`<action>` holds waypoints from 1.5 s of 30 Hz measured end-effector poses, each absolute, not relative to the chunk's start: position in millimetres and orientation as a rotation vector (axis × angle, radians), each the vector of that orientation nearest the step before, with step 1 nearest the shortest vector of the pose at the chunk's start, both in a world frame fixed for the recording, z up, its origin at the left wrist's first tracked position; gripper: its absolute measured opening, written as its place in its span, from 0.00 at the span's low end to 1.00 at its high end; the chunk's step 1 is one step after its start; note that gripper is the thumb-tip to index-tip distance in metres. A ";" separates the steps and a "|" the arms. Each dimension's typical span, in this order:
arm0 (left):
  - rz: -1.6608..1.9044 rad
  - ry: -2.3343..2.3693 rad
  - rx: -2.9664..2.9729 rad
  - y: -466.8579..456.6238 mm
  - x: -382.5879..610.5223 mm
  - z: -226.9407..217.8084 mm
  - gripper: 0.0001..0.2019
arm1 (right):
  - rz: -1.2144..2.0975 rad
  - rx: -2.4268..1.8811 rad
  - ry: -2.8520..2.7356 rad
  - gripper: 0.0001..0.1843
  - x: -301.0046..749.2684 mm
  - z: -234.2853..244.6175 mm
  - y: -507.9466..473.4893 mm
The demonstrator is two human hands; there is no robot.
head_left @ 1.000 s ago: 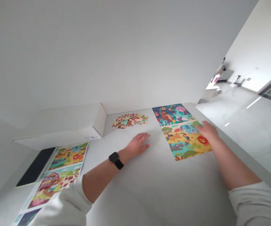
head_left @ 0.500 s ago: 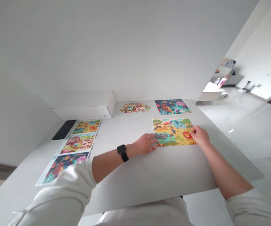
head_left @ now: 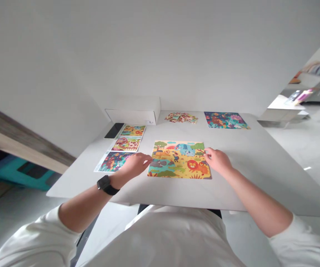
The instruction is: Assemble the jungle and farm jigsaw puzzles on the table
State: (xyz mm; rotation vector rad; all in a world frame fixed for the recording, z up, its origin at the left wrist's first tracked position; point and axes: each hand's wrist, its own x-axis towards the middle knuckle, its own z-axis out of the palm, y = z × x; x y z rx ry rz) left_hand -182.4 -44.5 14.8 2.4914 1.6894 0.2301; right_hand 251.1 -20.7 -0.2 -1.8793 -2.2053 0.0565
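The safari jigsaw puzzle [head_left: 176, 163] now lies near the middle of the white surface [head_left: 249, 155], well apart from the blue jungle puzzle [head_left: 225, 120], which it touched a second ago. The left hand [head_left: 134, 165], a black smartwatch [head_left: 104, 184] on its wrist, sits at the puzzle's left edge, fingers open and gripping nothing. The right hand [head_left: 217, 161] rests at the right side, its open fingers [head_left: 208, 152] reaching over the puzzle's upper right corner. Open surface stretches along the near edge and to the right. Loose puzzle pieces [head_left: 181, 118] and a white box [head_left: 133, 111] lie along the far edge; three printed picture sheets [head_left: 126, 144] and a black tablet [head_left: 114, 130] lie left, the nearest sheet just beside the left hand.
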 end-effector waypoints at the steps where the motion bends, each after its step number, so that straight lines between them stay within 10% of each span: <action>1: 0.230 1.708 2.492 -40.1 -184.5 17.1 0.19 | 0.057 -1.879 -2.181 0.18 249.3 2.3 -11.5; 16: -0.139 1.478 2.509 123.2 -121.3 36.2 0.34 | 0.411 -1.910 -2.548 0.12 206.2 30.9 120.6; 27: -0.195 1.344 2.449 131.5 -128.0 30.1 0.30 | 0.749 -1.816 -2.483 0.28 209.1 28.8 113.3; 45: 0.560 1.359 2.511 74.9 -114.8 67.2 0.19 | 0.081 -1.593 -2.457 0.30 209.3 53.9 62.0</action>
